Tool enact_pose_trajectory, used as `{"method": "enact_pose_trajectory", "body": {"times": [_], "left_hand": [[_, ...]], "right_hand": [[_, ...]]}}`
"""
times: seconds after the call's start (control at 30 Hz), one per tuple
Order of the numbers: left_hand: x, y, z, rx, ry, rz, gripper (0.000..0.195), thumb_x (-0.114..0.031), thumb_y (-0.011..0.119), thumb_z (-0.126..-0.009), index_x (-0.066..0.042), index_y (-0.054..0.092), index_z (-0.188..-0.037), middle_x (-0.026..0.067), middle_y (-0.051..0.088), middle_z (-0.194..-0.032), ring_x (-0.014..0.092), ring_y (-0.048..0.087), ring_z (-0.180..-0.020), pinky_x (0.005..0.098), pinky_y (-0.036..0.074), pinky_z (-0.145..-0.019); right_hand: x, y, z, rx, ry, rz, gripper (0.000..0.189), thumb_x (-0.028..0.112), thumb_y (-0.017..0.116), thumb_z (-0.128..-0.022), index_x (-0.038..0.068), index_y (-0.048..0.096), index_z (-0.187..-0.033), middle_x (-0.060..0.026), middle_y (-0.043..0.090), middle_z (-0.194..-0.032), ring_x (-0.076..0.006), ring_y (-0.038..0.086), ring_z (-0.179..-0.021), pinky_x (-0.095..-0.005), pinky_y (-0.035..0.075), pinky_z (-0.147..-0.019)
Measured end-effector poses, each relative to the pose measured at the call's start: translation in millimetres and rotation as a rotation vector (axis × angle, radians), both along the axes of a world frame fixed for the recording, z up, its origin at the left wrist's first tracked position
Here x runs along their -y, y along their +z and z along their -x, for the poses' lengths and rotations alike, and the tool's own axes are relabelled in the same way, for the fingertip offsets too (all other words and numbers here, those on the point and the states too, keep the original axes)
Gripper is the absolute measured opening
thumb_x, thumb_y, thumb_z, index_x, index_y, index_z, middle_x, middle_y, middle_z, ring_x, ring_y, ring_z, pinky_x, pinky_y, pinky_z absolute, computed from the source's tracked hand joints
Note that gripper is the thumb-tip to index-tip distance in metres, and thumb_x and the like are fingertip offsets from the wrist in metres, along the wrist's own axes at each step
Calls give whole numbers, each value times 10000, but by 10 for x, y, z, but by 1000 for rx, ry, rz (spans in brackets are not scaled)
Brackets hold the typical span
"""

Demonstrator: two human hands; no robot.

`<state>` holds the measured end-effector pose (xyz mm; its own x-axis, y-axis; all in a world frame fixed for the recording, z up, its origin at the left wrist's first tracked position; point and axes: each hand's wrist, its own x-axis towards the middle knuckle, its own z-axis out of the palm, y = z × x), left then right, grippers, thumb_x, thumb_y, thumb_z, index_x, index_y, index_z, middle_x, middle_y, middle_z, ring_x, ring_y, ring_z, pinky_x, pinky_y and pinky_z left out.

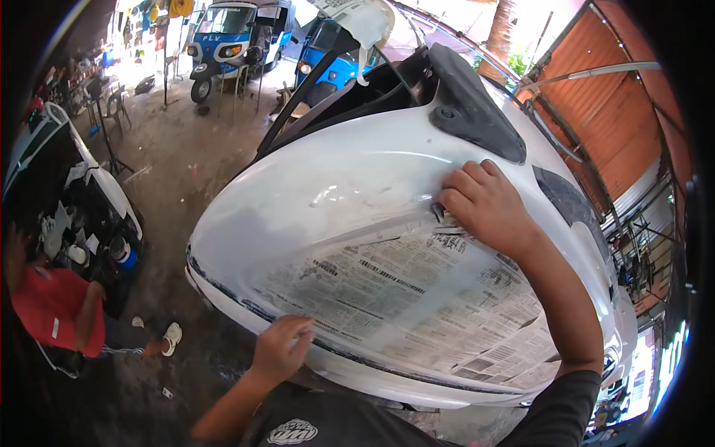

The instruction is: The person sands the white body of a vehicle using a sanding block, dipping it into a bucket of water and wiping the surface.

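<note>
A white car body panel [313, 184] with grey, cloudy patches curves in front of me. Sheets of printed newspaper [385, 302] cover the area nearer me, with whitish overspray across them and a strip of masking film or tape [380, 228] along their upper edge. At that edge, my right hand [475, 204] is curled with its fingertips on a small dark object [437, 211], mostly hidden by the fingers. My left hand [282, 346] hovers or rests by the dark seam [357, 357] at the panel's near edge, fingers bent; whether it pinches anything cannot be seen.
A black plastic corner trim [475, 112] stands beyond my right hand. A person in a red shirt [58, 310] is at left, beside a car part-filled with cans and papers [78, 246]. Blue three-wheelers [223, 44] are parked behind on the wet-looking concrete floor [173, 162].
</note>
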<state>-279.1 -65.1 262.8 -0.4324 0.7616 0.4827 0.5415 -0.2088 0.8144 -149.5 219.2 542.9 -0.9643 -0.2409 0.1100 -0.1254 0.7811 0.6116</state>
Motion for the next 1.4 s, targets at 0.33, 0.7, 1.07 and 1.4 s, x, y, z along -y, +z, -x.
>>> {"method": "enact_pose_trajectory", "body": {"times": [0.33, 0.7, 1.07, 1.4], "left_hand": [[-205, 125, -293, -137, -171, -100, 237, -117, 761, -877, -47, 725, -1100, 122, 740, -961, 321, 729, -878, 393, 599, -751], [-17, 106, -182, -82, -110, -109, 251, -92, 768, -872, -26, 730, -1112, 152, 743, -977, 285, 736, -798, 364, 592, -691], [383, -59, 95, 132, 47, 230, 254, -102, 750, -887, -55, 720, -1135, 118, 734, -951, 302, 729, -827, 363, 595, -716], [34, -116, 92, -1, -33, 29, 256, -53, 714, -899, -42, 710, -1154, 131, 724, -981, 271, 721, -834, 360, 578, -670]], "right_hand": [[453, -626, 656, 89, 130, -14, 134, 229, 661, -843, 163, 643, -958, -11, 606, -998, -198, 599, -1014, -385, 460, -879], [576, -990, 1052, 55, 176, 175, 134, 183, 643, -872, 229, 689, -988, 26, 615, -1000, -176, 586, -1053, -363, 435, -926], [479, -375, 771, 177, 35, 183, 112, 160, 676, -839, 189, 690, -946, -2, 626, -1028, -203, 592, -1097, -383, 450, -984], [-161, -154, -210, -93, -94, 130, 162, 152, 710, -806, 183, 647, -952, 5, 611, -992, -210, 585, -1032, -371, 446, -886]]}}
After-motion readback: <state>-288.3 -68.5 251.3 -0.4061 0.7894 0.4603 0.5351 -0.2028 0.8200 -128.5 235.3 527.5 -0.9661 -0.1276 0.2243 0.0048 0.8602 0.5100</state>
